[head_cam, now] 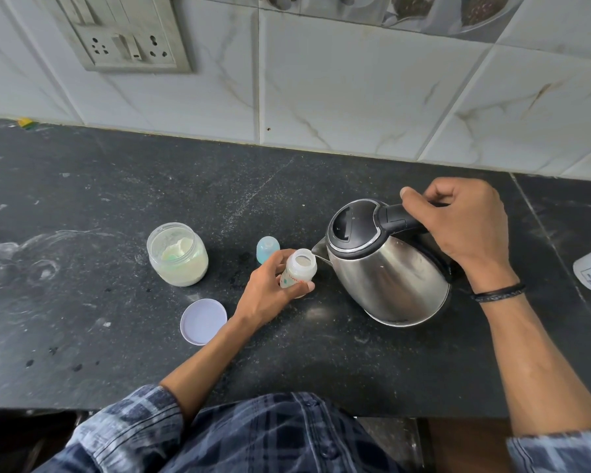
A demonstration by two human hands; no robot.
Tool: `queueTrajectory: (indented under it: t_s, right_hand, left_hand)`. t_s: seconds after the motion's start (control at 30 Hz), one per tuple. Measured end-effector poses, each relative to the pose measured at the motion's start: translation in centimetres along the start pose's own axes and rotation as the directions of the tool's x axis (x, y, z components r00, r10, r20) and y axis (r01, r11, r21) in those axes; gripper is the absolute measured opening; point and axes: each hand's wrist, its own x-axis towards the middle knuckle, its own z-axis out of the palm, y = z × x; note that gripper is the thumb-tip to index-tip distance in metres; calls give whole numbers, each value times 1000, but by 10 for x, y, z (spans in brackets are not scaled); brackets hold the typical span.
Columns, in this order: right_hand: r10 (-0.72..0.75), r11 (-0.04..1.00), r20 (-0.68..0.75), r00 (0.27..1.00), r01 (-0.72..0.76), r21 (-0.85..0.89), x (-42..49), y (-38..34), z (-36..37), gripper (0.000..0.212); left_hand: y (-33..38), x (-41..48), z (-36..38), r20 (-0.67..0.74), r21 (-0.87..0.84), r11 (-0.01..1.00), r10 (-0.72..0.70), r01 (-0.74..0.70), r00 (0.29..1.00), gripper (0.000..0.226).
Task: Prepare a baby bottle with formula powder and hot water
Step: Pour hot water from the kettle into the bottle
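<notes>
Flanking the bottle (299, 272) on the counter (116, 186), jar (178, 256) part-full of pale powder at left, lid (203, 320) nearer, blue cap (268, 249) behind, bottle gripped in left hand (270, 293), tilted kettle (389, 271) held by right hand (464, 227), spout at bottle mouth

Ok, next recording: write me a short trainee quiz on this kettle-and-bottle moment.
1. True or false: the powder jar has its lid on.
2. Which grip holds the kettle by its handle? A. left B. right
3. Fill in: the kettle's spout tips toward the open ____.
Key: 1. false, the lid lies on the counter. 2. B, the right grip. 3. bottle, held in the left grip.
</notes>
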Motion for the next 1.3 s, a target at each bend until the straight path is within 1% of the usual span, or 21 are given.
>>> queueTrajectory:
  t_s: [0.2, 0.4, 0.5, 0.7, 0.93, 1.13, 1.23, 1.3]
  right_hand:
    - [30, 995, -17, 999, -29, 93, 2, 12, 2, 42]
    - [139, 971, -32, 990, -130, 198, 0, 21, 6, 46]
    - [174, 956, -58, 983, -155, 251, -2, 23, 9, 48]
    - [253, 923, -120, 960, -202, 327, -5, 27, 13, 46]
    - [359, 865, -168, 918, -259, 429, -7, 34, 19, 50]
    - [385, 842, -169, 907, -270, 468, -11, 38, 18, 51]
    - [367, 848, -173, 914, -252, 467, -11, 38, 19, 51]
    - [334, 871, -178, 926, -231, 433, -9, 36, 19, 48]
  left_hand:
    - [-1, 0, 1, -10, 8, 1000, -14, 15, 1000, 60]
    - [-4, 2, 0, -33, 33, 999, -23, 24, 999, 60]
    - [-4, 2, 0, -35, 50, 998, -25, 26, 999, 59]
    - [-6, 2, 0, -38, 69, 997, -34, 36, 999, 57]
    - [-6, 1, 0, -36, 95, 994, -45, 48, 998, 58]
    - [-5, 0, 0, -40, 87, 995, -54, 57, 998, 60]
    - [-2, 3, 0, -56, 72, 996, -52, 56, 997, 61]
    - [2, 5, -2, -68, 69, 997, -41, 46, 997, 61]
